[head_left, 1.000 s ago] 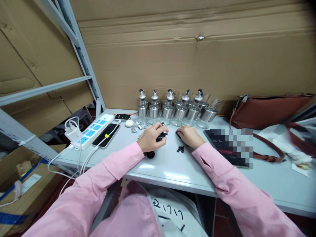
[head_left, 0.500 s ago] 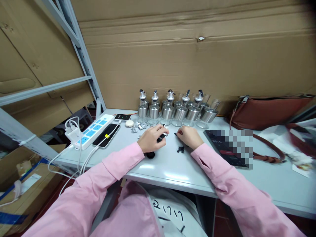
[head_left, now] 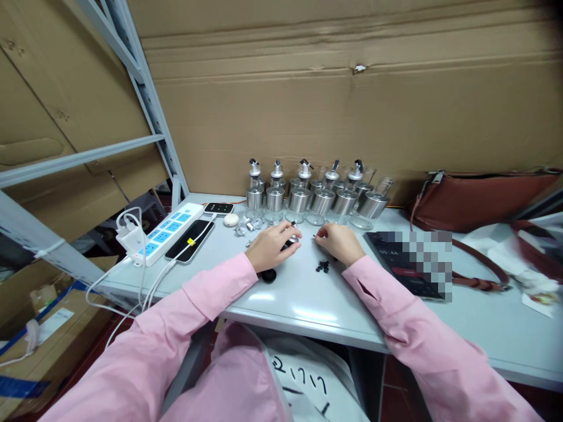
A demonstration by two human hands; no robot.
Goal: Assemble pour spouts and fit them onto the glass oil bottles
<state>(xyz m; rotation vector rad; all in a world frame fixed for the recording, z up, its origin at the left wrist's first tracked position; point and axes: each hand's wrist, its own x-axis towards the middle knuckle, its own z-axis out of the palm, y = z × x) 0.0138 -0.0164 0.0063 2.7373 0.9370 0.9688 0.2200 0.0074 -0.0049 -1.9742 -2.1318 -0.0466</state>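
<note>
Beyond both sets of fingers stood glass bottles (head_left: 299,201) in two rows, their middles wrapped in metal sleeves that hid whatever lay within. Five in the front row carried silver pourers (head_left: 304,170) with black tips; the sixth, an open-necked bottle (head_left: 373,203) at the right end, leaned in the view, past the right fingers. Well to the right of those fingers lay a brown bag (head_left: 484,198), its inside hidden.

The left hand (head_left: 271,246) had its fingers curled round a black-and-silver part (head_left: 291,241), mostly covered by the grip. The right hand (head_left: 341,242), just across from it, pinched a small dark piece (head_left: 314,236) between thumb and forefinger, only its end showing. Below the right fingers sat a cluster of little black pieces (head_left: 323,267); a round black piece (head_left: 268,275) lay beneath the left hand, near the wrist, and clear and silver bits (head_left: 248,225) lay beyond it to the left.

Compared with a second earlier, less of the dark piece showed at the right fingertips, and less black showed inside the left grip. The bottles and the black cluster had stayed put.
</note>
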